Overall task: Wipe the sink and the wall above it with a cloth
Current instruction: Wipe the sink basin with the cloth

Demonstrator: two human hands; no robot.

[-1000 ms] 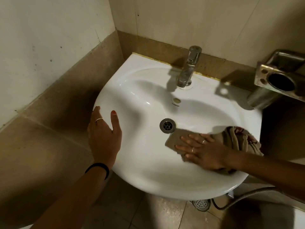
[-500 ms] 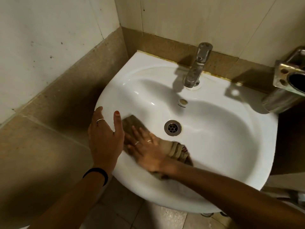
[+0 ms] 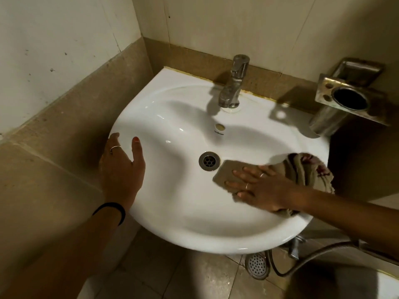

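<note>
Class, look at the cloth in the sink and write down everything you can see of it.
The beige, soft-looking fabric cloth lies in the white ceramic sink, right of the round metal drain. One flat corner spreads toward the drain; the rest is bunched in folds up the sink's right side, showing dark reddish marks. The right hand presses flat on it, fingers spread. The left hand rests on the sink's left rim, apart from it.

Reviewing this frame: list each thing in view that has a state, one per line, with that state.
cloth: partly flat in the basin, rest bunched toward the right rim
right hand: open, pressed flat on the cloth
left hand: open, resting on the sink's left rim
sink: no standing water visible
faucet: no water running
drain: unplugged, uncovered
metal holder: cup looks empty
</note>
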